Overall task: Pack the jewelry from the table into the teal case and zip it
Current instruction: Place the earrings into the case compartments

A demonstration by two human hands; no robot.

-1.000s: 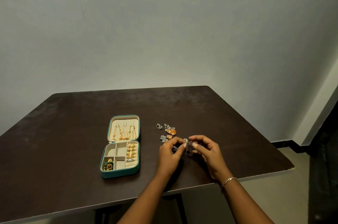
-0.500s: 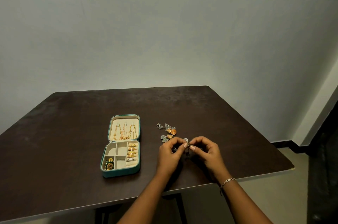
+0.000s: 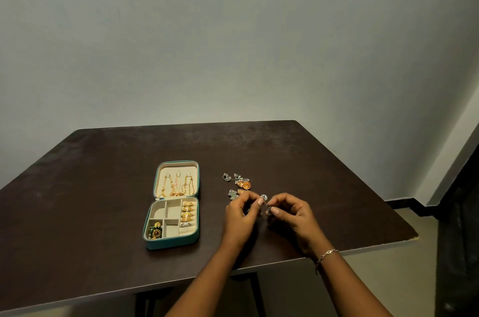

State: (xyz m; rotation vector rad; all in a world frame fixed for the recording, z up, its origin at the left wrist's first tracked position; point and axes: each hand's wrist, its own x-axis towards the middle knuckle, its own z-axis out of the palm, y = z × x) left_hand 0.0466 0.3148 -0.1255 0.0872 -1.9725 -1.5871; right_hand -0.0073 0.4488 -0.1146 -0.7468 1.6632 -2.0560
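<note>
A plain room, likely in a home: a dark wooden table (image 3: 103, 187) stands before a bare pale wall (image 3: 233, 44), with a light floor (image 3: 388, 280), dark skirting (image 3: 404, 203), and 1 open jewelry case (image 3: 172, 244) of personal pieces.

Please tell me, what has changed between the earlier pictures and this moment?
Very little. The left hand and the right hand still pinch the small silver piece between them; their fingertips only shifted slightly around it. Nothing was picked up or let go. The teal case stays open with the same contents, and the loose jewelry beyond the hands has not moved.
</note>
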